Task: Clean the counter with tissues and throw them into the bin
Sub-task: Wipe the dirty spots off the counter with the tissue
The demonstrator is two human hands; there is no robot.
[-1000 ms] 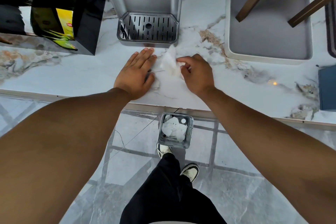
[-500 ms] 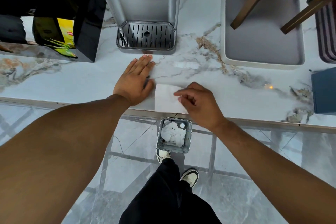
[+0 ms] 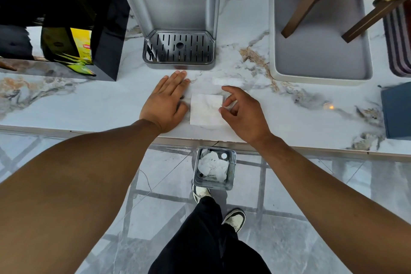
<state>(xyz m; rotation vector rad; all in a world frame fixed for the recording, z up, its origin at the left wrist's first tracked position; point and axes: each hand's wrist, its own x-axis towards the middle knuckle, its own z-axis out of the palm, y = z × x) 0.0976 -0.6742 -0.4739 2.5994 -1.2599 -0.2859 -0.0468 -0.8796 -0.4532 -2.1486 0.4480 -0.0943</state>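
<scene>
A white square tissue (image 3: 205,109) lies flat on the marble counter (image 3: 89,104) near its front edge. My left hand (image 3: 166,102) rests palm down on the counter just left of the tissue, fingers straight. My right hand (image 3: 242,111) hovers at the tissue's right edge with fingers curled and apart; thumb and forefinger are near the edge but hold nothing. On the floor below the counter edge stands a small square metal bin (image 3: 231,176) with crumpled white tissues (image 3: 213,165) inside.
A silver dispenser with a drip grate (image 3: 179,50) stands behind my hands. A black box with a yellow tea packet (image 3: 83,48) is at the left. A grey tray (image 3: 320,51) holding a wooden stand is at the right, a blue box (image 3: 397,110) further right.
The tissue went from bunched between my hands to lying flat near the counter edge. My right hand has lifted off it and opened. My left hand stayed flat.
</scene>
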